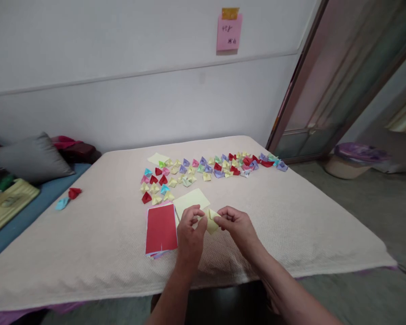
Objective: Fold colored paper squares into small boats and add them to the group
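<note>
Between my two hands is a small piece of folded pale yellow paper (212, 225), held up over the near part of the cloth-covered surface. My left hand (192, 229) pinches its left side between thumb and fingers. On its right side, the thumb and fingers of my right hand (237, 225) close on a pointed corner. A flat sheet of pale yellow paper (191, 200) lies just behind my left hand. To the left of that hand, a stack of coloured paper with a red sheet (161, 229) on top lies on the cloth.
Many small folded paper boats (206, 168) in several colours spread across the back. Another yellow sheet (158, 158) lies behind them. Red (74, 193) and blue (62, 203) folded papers sit far left, near a grey pillow (30, 160). A pink note (229, 34) hangs on the wall.
</note>
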The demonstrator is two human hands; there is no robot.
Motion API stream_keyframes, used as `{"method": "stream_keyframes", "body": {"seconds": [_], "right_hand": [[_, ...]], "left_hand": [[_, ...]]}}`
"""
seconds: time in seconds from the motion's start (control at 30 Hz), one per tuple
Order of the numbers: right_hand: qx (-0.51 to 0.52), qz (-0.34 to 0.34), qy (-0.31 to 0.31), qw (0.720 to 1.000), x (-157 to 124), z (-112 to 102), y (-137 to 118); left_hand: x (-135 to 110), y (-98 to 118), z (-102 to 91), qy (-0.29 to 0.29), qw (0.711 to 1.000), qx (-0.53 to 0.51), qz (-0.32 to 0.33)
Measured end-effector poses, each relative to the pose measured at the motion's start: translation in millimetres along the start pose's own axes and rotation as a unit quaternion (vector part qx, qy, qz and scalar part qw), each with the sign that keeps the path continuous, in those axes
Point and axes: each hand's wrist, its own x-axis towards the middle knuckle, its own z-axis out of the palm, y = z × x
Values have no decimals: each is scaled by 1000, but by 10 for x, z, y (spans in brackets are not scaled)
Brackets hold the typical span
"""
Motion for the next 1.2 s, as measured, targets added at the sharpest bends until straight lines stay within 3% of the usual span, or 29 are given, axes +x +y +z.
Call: {"method": "stream_keyframes", "body": {"seconds": [0.3,0.5,0.73,1.0,1.2], "right_hand": [[-29,-60,-20,998,-12,38,88],[-92,-90,-31,991,-55,52,32],[-27,-20,-67,997,-36,71,19],[-7,1,-57,998,-14,32,6],[-9,3,-26,1000,-15,2,-21]], "left_hand": [[-25,-14,49,7,999,37,-20],[-25,-67,42,6,995,-60,-75],[-17,-65,48,-40,978,-178,-104],[37,-76,-5,1,984,-146,-106],[45,-76,-62,-120,961,-165,-187]]}}
